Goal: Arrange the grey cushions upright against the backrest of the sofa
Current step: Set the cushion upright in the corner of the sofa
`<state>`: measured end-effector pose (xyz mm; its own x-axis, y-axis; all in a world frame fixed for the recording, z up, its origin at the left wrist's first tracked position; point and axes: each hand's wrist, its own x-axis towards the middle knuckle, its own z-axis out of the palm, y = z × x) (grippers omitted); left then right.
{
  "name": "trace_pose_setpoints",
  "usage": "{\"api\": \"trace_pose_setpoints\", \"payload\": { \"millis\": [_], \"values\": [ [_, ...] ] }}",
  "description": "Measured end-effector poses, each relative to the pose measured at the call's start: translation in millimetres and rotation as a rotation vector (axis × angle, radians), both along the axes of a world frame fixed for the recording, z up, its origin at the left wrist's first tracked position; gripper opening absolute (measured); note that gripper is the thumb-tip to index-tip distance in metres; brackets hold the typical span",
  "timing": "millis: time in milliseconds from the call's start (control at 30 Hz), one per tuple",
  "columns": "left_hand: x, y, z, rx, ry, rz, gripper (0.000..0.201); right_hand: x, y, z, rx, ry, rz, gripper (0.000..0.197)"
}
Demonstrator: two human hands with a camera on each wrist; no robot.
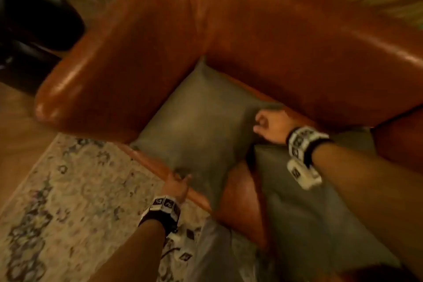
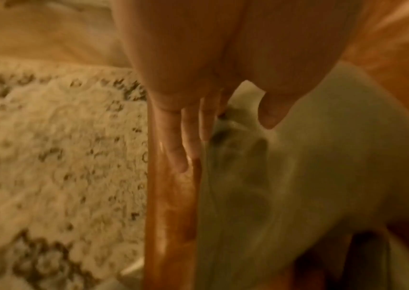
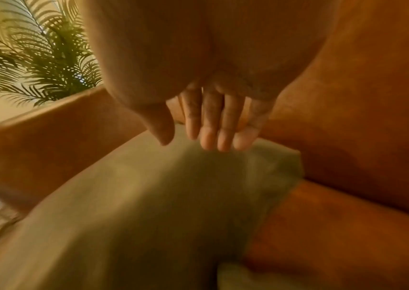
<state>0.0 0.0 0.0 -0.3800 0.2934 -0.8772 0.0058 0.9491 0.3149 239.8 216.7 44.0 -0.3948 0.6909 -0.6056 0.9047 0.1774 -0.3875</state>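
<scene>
A grey cushion [image 1: 201,117] lies flat on the seat in the corner of the brown leather sofa [image 1: 297,36], between armrest and backrest. A second grey cushion [image 1: 309,190] lies flat to its right, under my right forearm. My left hand [image 1: 180,178] is at the first cushion's near corner. Its fingers [image 2: 186,141] lie straight along the seat's front edge, with the thumb [image 2: 270,115] over the grey cushion [image 2: 297,176]. My right hand [image 1: 263,123] is at that cushion's far right corner by the backrest. Its fingertips [image 3: 213,143] hang loosely at the grey cushion [image 3: 149,196], holding nothing.
A patterned pale rug [image 1: 68,201] covers the floor in front of the sofa. Something dark, blurred [image 1: 34,30] stands beyond the armrest at the left. A palm plant [image 3: 37,58] stands behind the sofa. Bare seat leather [image 1: 242,201] shows between the two cushions.
</scene>
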Motion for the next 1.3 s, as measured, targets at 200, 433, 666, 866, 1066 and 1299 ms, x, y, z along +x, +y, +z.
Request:
{"api": "trace_pose_setpoints", "payload": {
  "millis": [200,433,666,866,1066,1299],
  "values": [
    [-22.4,48.8,-35.9,0.189,-0.149,0.452,0.121,-42.1,61.8,-38.6,-0.119,-0.145,-0.163,0.089],
    [-48.4,96.2,-14.5,0.299,-0.036,0.038,0.065,2.1,-83.1,-43.7,-0.232,-0.206,-0.622,0.059],
    [-53.2,211.6,-13.7,0.344,-0.054,-0.253,0.07,34.6,-99.7,-37.4,-0.874,0.08,-1.12,0.083],
    [-25.7,268.6,-18.3,0.237,-0.017,-0.389,0.075,62.4,-32.0,-73.5,-0.558,0.325,-1.635,0.123],
    [-23.6,262.8,14.6,0.269,-0.064,-0.31,0.086,39.1,-25.0,-36.5,-0.322,0.502,-1.582,0.113],
    [-21.8,258.3,45.7,0.75,-0.144,-0.218,0.044,51.9,-22.8,23.3,0.223,0.742,-1.444,0.068]
  ]
}}
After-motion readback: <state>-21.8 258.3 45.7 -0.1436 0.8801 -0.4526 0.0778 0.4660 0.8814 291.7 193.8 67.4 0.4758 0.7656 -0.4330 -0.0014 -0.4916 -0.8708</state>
